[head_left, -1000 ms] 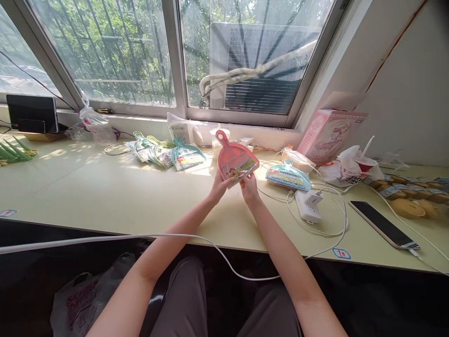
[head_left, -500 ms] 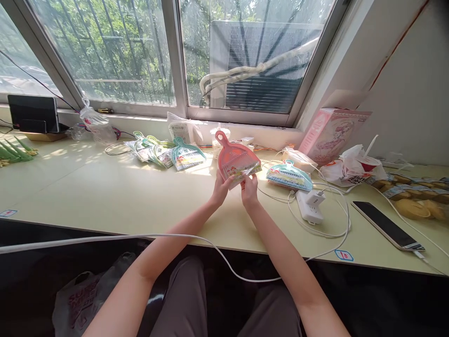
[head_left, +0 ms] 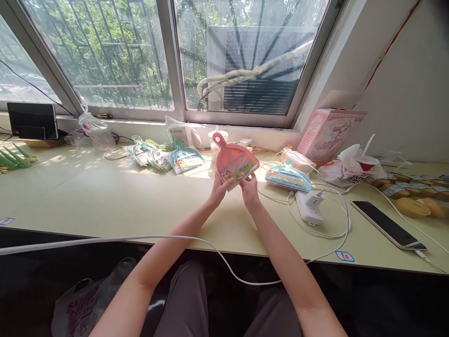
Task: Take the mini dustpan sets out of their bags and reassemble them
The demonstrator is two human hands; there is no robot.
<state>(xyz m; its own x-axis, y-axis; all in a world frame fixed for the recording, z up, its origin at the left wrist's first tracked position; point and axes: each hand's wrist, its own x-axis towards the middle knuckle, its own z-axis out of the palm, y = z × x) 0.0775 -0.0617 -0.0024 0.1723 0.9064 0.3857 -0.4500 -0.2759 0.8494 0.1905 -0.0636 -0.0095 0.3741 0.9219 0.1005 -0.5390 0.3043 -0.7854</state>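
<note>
A pink dustpan-shaped item (head_left: 233, 157) in a clear wrapper with a printed label is held up over the table, its looped handle pointing up. My left hand (head_left: 219, 189) grips its lower left edge, and my right hand (head_left: 249, 188) grips its lower right edge. To the left lie similar wrapped items: a teal one (head_left: 185, 158), a green one (head_left: 159, 154) and another teal one partly beneath. On the right, a light blue wrapped item (head_left: 288, 177) rests on the table.
A white power adapter (head_left: 309, 207) with looped cables and a phone (head_left: 387, 225) lie at right. Behind them stand a pink box (head_left: 331, 135) and a plastic bag (head_left: 351, 164). A white cable (head_left: 140, 238) crosses before the table edge (head_left: 105, 231).
The view has shifted slightly. The pink item has turned a little in my hands, and its label lies at a different slant. Both hands still hold it.
</note>
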